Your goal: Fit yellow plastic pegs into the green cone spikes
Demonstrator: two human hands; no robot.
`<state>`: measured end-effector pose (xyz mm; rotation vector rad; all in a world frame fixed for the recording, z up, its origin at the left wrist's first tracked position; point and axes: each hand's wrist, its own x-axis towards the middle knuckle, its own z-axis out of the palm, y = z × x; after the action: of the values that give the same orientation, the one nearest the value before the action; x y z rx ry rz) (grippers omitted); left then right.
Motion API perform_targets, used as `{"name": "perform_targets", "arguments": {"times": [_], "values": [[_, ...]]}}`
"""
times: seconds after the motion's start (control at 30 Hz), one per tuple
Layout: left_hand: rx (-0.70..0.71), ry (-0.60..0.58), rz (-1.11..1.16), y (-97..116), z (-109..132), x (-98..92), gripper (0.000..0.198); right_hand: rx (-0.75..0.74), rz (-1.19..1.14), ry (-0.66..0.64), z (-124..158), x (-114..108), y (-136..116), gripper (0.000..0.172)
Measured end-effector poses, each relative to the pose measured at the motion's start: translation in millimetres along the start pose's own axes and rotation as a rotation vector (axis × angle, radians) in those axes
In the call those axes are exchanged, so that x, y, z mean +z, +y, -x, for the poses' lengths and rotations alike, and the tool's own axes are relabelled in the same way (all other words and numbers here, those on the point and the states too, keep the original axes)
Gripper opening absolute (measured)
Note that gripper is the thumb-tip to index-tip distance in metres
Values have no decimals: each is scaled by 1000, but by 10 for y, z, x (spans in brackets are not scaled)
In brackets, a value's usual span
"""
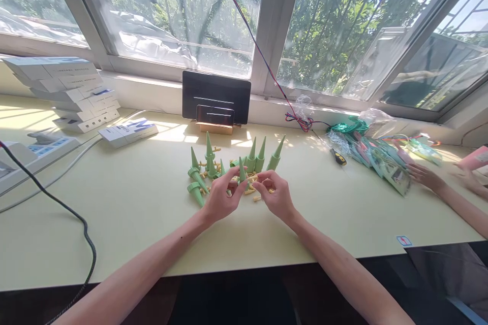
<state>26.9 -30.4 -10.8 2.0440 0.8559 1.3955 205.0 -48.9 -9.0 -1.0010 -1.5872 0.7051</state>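
My left hand (224, 194) holds a green cone-shaped piece (242, 170) upright between thumb and fingers. Close on its right, my right hand (275, 194) pinches a small tan peg (252, 178) at the cone's side. Whether peg and cone are joined cannot be made out. Behind the hands stand several green cones, some upright on the right (261, 155), others on the left with tan pegs in their sides. Two green cones (195, 192) lie tilted left of my left hand. More tan pegs (257, 198) lie on the table beneath my fingers.
A tablet (216, 94) and phone (215, 114) lean on a stand at the back. White boxes (76, 91) are stacked left, near a power strip (38, 157) and cables. On the right are a yellow-black cutter (338, 157), plastic bags (385, 162) and another person's hands (427, 176).
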Motion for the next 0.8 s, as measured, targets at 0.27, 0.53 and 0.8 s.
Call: {"name": "perform_targets", "arguments": {"times": [0.27,0.53,0.8], "values": [[0,-34,-17,-31,23,15,22,12,-25,0,-16,-10,50,27],[70,-52,-86,-96,41,37,25,31,-2,0,-33,-38,51,33],[107,-89,-96,-119,49,40,21,45,27,-2,-46,-52,81,39]]}}
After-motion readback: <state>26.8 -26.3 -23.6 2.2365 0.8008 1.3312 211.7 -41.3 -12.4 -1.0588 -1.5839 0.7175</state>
